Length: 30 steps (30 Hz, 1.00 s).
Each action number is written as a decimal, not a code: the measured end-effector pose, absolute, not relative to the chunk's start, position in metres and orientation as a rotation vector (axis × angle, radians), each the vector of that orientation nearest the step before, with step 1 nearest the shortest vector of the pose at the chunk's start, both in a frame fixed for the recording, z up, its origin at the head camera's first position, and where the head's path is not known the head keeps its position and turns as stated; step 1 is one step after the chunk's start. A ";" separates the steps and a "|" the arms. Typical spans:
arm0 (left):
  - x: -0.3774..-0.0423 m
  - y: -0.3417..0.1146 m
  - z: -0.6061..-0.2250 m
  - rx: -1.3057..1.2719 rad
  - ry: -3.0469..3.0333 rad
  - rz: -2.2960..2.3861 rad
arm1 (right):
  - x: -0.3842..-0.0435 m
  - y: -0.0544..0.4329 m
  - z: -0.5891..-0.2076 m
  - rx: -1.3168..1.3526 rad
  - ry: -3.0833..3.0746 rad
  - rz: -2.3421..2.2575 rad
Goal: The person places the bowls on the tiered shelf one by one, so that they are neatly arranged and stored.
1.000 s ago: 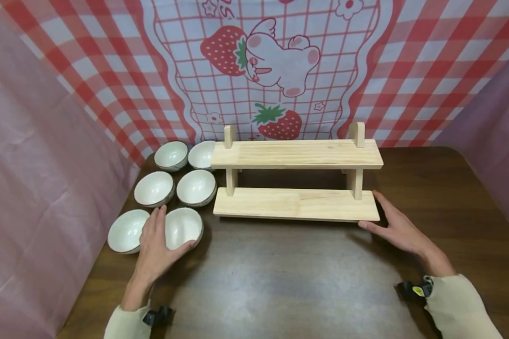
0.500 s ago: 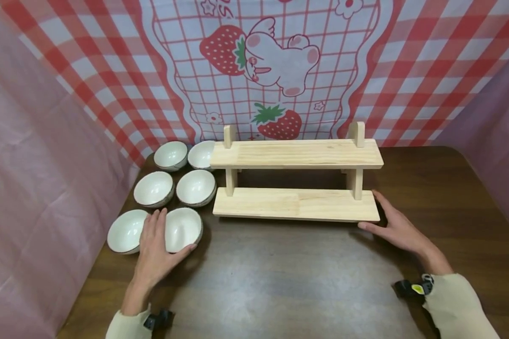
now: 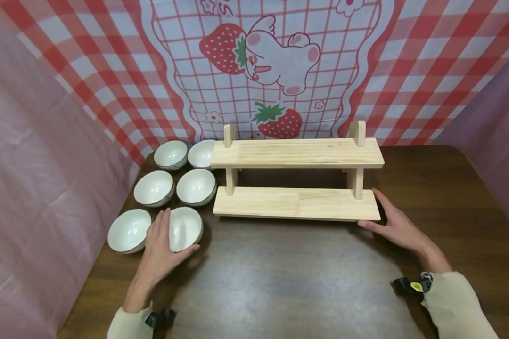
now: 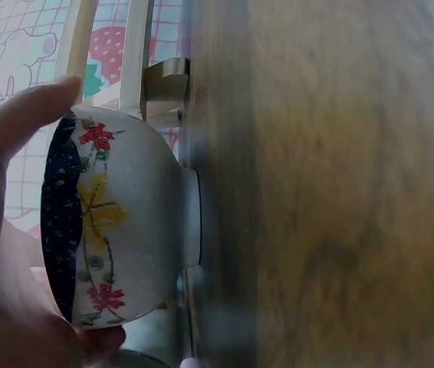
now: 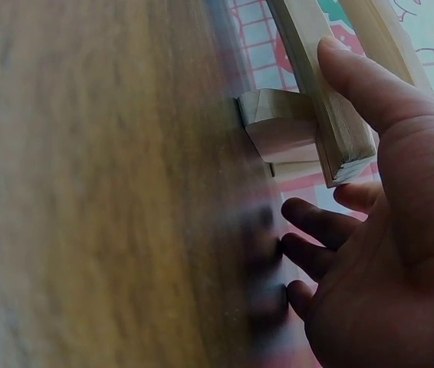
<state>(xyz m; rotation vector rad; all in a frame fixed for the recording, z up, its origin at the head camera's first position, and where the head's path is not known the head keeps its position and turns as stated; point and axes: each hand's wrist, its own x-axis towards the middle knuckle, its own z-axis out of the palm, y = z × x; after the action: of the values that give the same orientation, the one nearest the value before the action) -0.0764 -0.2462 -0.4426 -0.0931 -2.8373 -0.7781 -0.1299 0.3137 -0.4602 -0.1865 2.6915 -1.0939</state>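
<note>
My left hand (image 3: 158,249) spans the front right bowl (image 3: 185,230), thumb at its near rim and fingers along its left side. In the left wrist view this bowl (image 4: 136,222) has a dark speckled band at the rim and red and yellow flowers outside; it stands upright on the table. My right hand (image 3: 400,229) holds the right end of the lower board of a two-tier wooden shelf (image 3: 297,203). The right wrist view shows the thumb (image 5: 363,80) against the board's front edge (image 5: 328,115), with the index finger behind its end and the other fingers loosely bent.
Left of the held bowl is another bowl (image 3: 129,231). Behind them stand more white bowls (image 3: 154,188), (image 3: 196,187) in two columns; one back bowl (image 3: 201,154) is partly hidden by the upper board (image 3: 297,153). A checked strawberry cloth (image 3: 280,56) hangs behind the brown table (image 3: 280,278).
My left hand has shifted slightly right, its fingers closing in on the bowl's left side, so more of the left neighbouring bowl shows. My right hand and the shelf stay in place.
</note>
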 end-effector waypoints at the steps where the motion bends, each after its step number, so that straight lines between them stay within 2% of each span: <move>1: -0.077 -0.246 -0.443 -0.085 -2.849 -0.778 | -0.130 0.314 -0.460 -0.186 2.691 -1.095; 18: -0.084 -0.250 -0.442 0.026 -2.964 -0.863 | -0.130 0.314 -0.462 -0.191 2.694 -1.155; 30: -0.085 -0.249 -0.443 0.009 -2.957 -0.824 | -0.130 0.319 -0.471 -0.232 2.700 -1.270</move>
<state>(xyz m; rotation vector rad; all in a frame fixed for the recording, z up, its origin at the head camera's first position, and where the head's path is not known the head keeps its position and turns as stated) -0.0846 -0.2490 -0.4433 0.0090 -2.9571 -0.8245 -0.1300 0.3193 -0.4708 -0.2324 2.6998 -1.2699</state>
